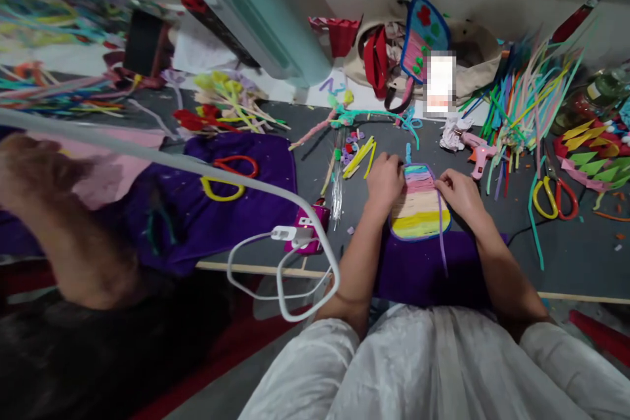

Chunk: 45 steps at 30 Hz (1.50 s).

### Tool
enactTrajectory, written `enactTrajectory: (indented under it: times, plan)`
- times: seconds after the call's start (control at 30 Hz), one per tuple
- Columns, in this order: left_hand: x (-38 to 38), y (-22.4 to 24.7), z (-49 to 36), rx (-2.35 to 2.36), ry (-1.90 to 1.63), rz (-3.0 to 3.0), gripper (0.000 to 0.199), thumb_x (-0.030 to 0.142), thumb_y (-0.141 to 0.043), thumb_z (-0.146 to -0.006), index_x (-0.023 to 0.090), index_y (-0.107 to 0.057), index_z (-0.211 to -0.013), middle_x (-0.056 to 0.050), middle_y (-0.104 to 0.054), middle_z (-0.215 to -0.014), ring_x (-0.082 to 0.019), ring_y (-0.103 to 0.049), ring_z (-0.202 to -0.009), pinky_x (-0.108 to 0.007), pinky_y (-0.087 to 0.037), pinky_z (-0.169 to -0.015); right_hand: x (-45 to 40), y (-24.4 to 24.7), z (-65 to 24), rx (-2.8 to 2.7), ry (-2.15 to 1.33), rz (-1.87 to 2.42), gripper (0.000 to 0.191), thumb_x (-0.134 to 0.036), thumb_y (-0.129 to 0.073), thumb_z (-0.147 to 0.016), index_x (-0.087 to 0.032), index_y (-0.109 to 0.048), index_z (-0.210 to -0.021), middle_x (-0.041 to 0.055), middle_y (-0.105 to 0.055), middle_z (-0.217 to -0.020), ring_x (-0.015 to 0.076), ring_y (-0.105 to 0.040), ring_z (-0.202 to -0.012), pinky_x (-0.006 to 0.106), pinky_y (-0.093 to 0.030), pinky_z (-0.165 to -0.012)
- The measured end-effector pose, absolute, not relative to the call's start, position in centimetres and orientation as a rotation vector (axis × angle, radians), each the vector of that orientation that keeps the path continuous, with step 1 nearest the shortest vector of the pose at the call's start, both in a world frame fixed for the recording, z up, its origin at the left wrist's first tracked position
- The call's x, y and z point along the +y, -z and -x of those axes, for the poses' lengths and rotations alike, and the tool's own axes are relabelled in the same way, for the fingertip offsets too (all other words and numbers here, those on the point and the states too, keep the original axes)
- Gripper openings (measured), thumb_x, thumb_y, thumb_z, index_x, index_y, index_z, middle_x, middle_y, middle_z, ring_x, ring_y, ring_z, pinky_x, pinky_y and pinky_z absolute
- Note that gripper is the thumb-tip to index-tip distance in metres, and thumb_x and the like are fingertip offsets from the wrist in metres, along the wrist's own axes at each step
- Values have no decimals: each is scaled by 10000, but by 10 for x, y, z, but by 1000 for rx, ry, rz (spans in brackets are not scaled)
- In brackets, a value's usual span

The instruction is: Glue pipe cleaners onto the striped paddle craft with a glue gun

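A striped panel of pipe cleaners, blue and pink at the top, cream in the middle and yellow below, lies partly on a purple cloth. Along its left upper edge my left hand rests with its fingers pressed together. At the right upper edge my right hand pinches near the top of a purple pipe cleaner, which hangs down across the panel's right side. What exactly my left fingertips hold is too small to tell.
A pink glue gun, scissors and pipe cleaners are at the right. White cable loops cross the left foreground by a pink power socket. Another person's arm is at far left. A teal lamp-like object stands behind.
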<state>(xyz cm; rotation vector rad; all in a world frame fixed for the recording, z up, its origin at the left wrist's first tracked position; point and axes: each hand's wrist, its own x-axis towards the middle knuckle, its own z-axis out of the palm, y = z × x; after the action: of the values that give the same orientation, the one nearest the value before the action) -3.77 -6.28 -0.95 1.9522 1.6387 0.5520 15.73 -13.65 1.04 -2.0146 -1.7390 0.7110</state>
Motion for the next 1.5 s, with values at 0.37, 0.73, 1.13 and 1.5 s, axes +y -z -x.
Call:
enactTrajectory:
  times: [0.37, 0.73, 1.13, 1.5]
  plan:
    - [-34, 31, 55, 1521, -539, -1733, 116, 223, -687, -821, 202, -745, -919, -46, -726, -821, -232, -659, -791, -335, -480, -760, -142, -5, -143, -1646, -749, 2137, 66, -276, -637, -960, -243, -668, -1009, 14, -759, -871, 214, -686, -811, 309, -376, -680]
    - [-22, 13, 58, 1638, -602, -1850, 112, 210, -638, -842, 208, -690, -942, -56, -661, -889, -249, -622, -870, -384, -484, -855, -132, 10, -133, -1542, -851, 1922, 276, -183, -618, -911, -219, -633, -1184, 87, -717, -1154, 198, -695, -896, 344, -528, -838]
    - [-73, 8, 30, 1419, -658, -2076, 169, 376, -657, -993, 241, -706, -1082, -106, -663, -1337, -292, -615, -1241, -427, -476, -1070, -146, 3, -123, -1795, -661, 1856, 324, -189, -551, -991, -187, -702, -1278, 123, -708, -1108, 286, -654, -1081, 402, -550, -948]
    - [-74, 12, 36, 1351, -549, -2419, 358, 362, -579, -1051, 182, -635, -1355, -149, -681, -1333, -296, -610, -1189, -456, -512, -1010, -149, -3, -117, -2015, -648, 1873, 410, -136, -519, -1017, -94, -659, -1400, 166, -711, -1176, 288, -654, -1061, 418, -601, -923]
